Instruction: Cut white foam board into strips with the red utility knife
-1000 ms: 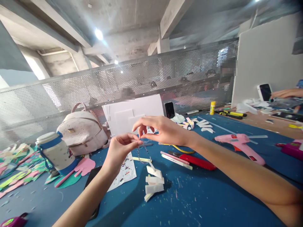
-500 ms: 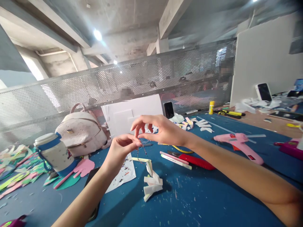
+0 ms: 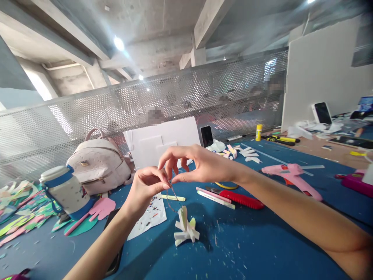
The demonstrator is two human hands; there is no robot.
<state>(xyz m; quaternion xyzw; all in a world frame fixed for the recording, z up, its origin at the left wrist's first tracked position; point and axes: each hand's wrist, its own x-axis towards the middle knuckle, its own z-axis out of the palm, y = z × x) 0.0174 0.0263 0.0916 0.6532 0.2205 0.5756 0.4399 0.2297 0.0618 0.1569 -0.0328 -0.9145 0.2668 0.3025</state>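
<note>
Near the center of the frame, a thin beaded strand (image 3: 175, 193) hangs in a loop from a person's fingertips. Below it, in the lower center, a cluster of pale strips (image 3: 186, 230) appears to dangle above the blue desk (image 3: 250, 245); whether it touches is unclear. The left hand (image 3: 150, 184) has its grip pinched closed on the strand's top. The right hand (image 3: 195, 165) meets it there, thumb and fingertips almost together, other fingers curled; I cannot tell whether its grip holds the strand too. The piece looks very light: the strand limp and perhaps slippery, the strips soft and easily creased. Fingertip holds high on the strand should suit it best. Compared with half a second ago, both hands sit slightly lower, and the strips have turned from a staggered stack into a splayed, star-like bunch.
</note>
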